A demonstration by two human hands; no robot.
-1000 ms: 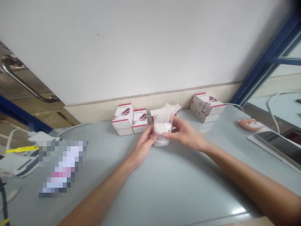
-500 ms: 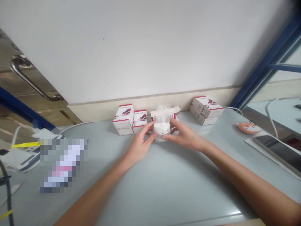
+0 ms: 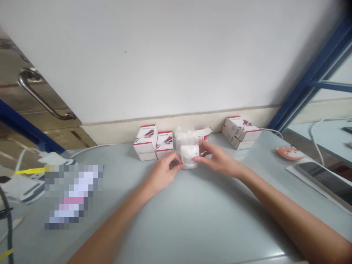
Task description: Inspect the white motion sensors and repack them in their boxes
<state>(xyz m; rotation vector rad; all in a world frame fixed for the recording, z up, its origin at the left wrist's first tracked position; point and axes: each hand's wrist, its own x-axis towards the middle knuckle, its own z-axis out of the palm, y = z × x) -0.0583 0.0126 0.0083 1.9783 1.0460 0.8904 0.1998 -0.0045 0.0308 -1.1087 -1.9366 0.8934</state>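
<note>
A small white rounded device (image 3: 189, 151) stands on the table in the middle of the head view, inside a clear plastic bag (image 3: 185, 135) that rises above it. With thumb and fingers pinched, my left hand (image 3: 165, 169) holds the bag's lower left side. On the other side, my right hand (image 3: 216, 156) grips the device through the plastic, thumb in front and fingers behind. Just behind the bag lies an opened white and red carton (image 3: 204, 132), its flap out to the right and most of it hidden.
White and red cartons (image 3: 145, 141) stand left against the wall, and stacked cartons (image 3: 240, 132) stand right. An orange animal-shaped item (image 3: 290, 153) and a phone (image 3: 324, 183) on white paper lie at the right. White power strips with cables (image 3: 31, 187) and a pixelated item (image 3: 75, 196) are at the left.
My left hand has moved slightly down to the bag's lower left edge, its fingers closer together. The bag now spreads further left over the carton behind. My right hand keeps its grip.
</note>
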